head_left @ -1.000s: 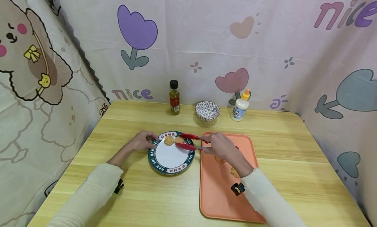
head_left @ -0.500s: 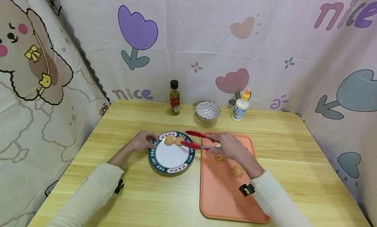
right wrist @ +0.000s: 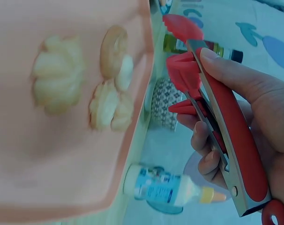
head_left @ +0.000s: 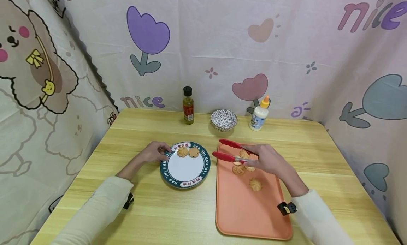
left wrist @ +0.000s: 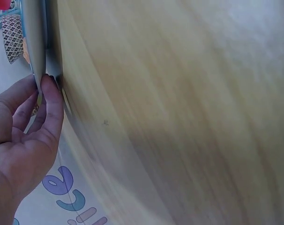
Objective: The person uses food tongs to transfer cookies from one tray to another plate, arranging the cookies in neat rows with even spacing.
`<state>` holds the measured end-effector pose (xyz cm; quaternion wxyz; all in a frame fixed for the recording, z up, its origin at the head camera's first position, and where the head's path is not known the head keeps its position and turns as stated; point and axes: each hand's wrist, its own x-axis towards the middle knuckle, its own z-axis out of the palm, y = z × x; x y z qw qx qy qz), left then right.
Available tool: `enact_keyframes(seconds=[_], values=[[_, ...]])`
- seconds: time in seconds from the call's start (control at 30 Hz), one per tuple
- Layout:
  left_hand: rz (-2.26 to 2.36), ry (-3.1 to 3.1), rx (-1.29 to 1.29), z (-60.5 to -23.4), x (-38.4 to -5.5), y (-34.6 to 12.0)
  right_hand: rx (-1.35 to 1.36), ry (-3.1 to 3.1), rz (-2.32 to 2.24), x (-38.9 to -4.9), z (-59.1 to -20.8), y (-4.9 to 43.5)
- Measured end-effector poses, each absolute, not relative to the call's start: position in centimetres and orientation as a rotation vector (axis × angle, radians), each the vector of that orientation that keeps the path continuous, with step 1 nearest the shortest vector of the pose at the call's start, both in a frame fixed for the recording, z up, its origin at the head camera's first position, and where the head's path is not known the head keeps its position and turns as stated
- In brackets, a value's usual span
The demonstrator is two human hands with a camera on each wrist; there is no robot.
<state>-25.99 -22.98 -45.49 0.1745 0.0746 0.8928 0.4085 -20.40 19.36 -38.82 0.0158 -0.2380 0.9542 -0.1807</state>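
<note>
Cookies (head_left: 238, 169) lie in two places, on the orange tray (head_left: 248, 213) and on the plate (head_left: 186, 169) to the left of the tray. Largest in the field, a printed cloth (head_left: 197, 33) hangs beyond the tray, while the wood-grain table (head_left: 302, 167) carries the tray. The plate, white with a green lettered rim, rests just beside the tray. Red-ended tongs (head_left: 227, 157) are held above the tray's far-left corner, their two tips spread apart and directed toward the plate. The right hand (head_left: 270, 159), above the tray, is wrapped around the tongs' handles. Well apart from it, the left hand (head_left: 154, 152), on the plate's side away from the tray, pinches the rim between thumb and fingers. Beyond the tray stand a dark-capped bottle (head_left: 188, 109), farthest left, an orange-tipped white bottle (head_left: 258, 118), to the right, and a patterned bowl (head_left: 224, 120) between them. Smallest are the cookies: a group near the tray's far edge, one ridged cookie (head_left: 255, 184) nearer the tray's middle, and, left of the tray, a swirled cookie (head_left: 182, 152) and a smooth cookie (head_left: 193, 153) side by side on the plate.
</note>
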Motion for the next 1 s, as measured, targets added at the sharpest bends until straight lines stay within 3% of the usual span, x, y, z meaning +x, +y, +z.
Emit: enact_keyframes(seconds=[0.63,1.0], values=[[1.162,2.523,0.212,-45.8,-26.0,-22.9,-0.457,2.975,-0.528,-19.0,-39.2,25.2],[1.168,2.522,0.201,-45.6,-26.0,-23.2,-0.422,2.983,-0.545,-18.5,-39.8,27.0]])
